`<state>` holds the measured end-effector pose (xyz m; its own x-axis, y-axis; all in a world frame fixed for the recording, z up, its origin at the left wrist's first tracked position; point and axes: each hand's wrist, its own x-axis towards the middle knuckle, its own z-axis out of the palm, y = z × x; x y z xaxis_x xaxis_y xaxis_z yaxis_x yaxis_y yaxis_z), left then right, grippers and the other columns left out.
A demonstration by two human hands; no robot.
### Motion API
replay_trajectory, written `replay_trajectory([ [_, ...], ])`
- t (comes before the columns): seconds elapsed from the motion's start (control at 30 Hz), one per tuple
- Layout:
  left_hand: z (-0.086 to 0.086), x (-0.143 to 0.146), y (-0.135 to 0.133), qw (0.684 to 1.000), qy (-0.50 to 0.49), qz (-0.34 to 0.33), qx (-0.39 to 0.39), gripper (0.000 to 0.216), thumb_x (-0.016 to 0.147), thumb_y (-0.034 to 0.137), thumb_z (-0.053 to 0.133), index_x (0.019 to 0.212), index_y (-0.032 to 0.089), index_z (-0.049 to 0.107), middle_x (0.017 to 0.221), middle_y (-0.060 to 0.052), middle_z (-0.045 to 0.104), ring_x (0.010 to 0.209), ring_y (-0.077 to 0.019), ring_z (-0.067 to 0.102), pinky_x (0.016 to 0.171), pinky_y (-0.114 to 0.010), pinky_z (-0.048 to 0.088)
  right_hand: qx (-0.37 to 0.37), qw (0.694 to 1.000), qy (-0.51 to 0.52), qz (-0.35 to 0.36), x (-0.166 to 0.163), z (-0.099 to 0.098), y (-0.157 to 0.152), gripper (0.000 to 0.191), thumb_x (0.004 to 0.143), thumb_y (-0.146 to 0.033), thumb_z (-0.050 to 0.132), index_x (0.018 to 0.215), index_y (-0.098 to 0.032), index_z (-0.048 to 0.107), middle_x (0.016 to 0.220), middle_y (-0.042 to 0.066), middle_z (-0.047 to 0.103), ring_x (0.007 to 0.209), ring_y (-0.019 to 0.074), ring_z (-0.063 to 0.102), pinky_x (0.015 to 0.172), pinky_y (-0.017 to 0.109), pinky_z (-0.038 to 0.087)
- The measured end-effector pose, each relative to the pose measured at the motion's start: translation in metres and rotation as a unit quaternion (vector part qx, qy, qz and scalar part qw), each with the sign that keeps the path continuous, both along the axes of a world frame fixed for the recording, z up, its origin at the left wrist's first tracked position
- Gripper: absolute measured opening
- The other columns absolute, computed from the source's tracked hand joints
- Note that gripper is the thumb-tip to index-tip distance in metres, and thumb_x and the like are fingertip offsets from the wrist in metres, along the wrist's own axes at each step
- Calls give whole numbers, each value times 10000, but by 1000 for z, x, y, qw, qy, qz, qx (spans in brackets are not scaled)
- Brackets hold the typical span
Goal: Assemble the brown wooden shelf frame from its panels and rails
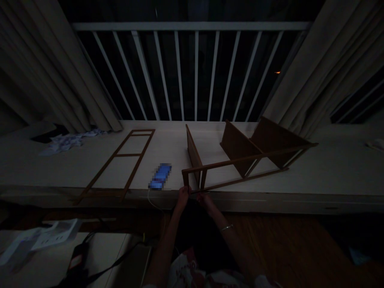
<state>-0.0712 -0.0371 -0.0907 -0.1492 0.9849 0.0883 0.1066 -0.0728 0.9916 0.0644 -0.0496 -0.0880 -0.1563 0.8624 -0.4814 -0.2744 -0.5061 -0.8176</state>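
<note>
The left hand (183,194) pinched a corner of the rack (223,163) at the sill's (169,146) near edge, the right hand's (205,198) grip was too dim to tell, three shelves (240,148) looked joined, and a frame (129,155) lay unattached to the left.

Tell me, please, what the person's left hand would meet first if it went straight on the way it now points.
Most likely the near left corner of the brown wooden three-panelled shelf frame; the left hand seems to touch it, though darkness leaves depth unclear.
</note>
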Motion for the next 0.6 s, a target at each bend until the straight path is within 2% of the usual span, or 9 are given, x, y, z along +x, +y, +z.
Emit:
replay_trajectory([
  [0.17,4,1,-2,1000,1,7,0,485,758,548,226,491,172,376,462,31,335,465,-88,333,488,-220,263,30,998,-61,1,0,-2,-1,297,679,-383,478,508,-146,531,371,-14,497,357,68,409,394,191,245],
  [0.33,8,1,-4,1000,5,14,-2,508,749,574,216,499,170,395,465,25,362,470,-91,351,493,-223,272,48,994,-92,-18,-4,0,-2,251,666,-358,459,516,-166,513,372,-39,462,350,71,385,399,199,255],
  [0.5,5,2,-3,1000,2,20,0,512,740,586,223,500,169,398,455,28,360,461,-87,350,485,-221,271,99,984,-141,-46,1,-8,-24,257,668,-314,451,460,-173,504,381,-28,475,404,88,411,458,209,289],
  [0.6,3,3,-2,1000,-3,24,0,517,737,592,213,502,169,397,454,29,357,452,-84,343,475,-219,265,116,979,-159,-52,4,-18,-40,286,686,-362,448,474,-181,509,385,-27,476,410,94,412,471,214,295],
])
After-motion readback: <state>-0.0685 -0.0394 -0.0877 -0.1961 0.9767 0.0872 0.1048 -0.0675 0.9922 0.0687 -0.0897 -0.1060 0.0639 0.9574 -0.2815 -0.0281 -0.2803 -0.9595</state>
